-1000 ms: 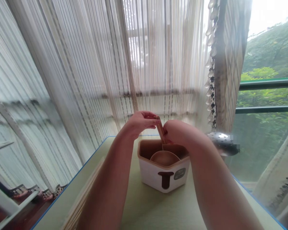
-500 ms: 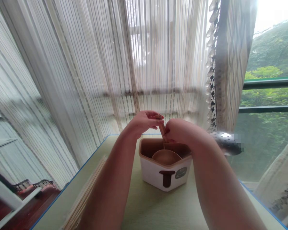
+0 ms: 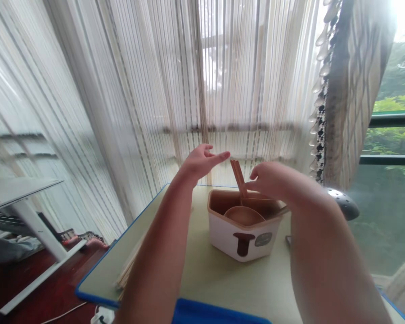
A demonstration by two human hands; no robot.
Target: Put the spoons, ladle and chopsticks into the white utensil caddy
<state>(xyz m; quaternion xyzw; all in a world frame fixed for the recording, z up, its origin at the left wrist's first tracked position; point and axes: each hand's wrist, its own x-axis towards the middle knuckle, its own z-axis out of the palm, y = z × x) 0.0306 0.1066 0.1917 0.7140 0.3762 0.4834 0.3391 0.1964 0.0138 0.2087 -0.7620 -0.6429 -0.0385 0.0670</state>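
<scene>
A white container (image 3: 222, 243) with a brown inside and rim stands on the table, with a brown, round, bowl-like piece (image 3: 245, 216) in it. Several brown sticks, which look like chopsticks (image 3: 238, 175), rise side by side from its back, leaning left. My left hand (image 3: 202, 162) is raised to the left of their tops, fingers apart and holding nothing. Close against the sticks' right side is my right hand (image 3: 266, 177), its thumb and forefinger parted. Its other fingers are partly hidden. A perforated metal skimmer head (image 3: 342, 202) shows beyond my right forearm.
Pale thin sticks (image 3: 130, 272) lie on the table (image 3: 202, 279) by my left forearm. A blue object (image 3: 219, 312) is at the near edge. Another white table (image 3: 20, 189) stands left, striped curtains (image 3: 138, 90) hang behind, and a green railing (image 3: 394, 119) is outside.
My left hand has let go of the sticks' tops and drawn back to the left. My right hand's fingers have loosened from them. The view has shifted left, showing the blue object.
</scene>
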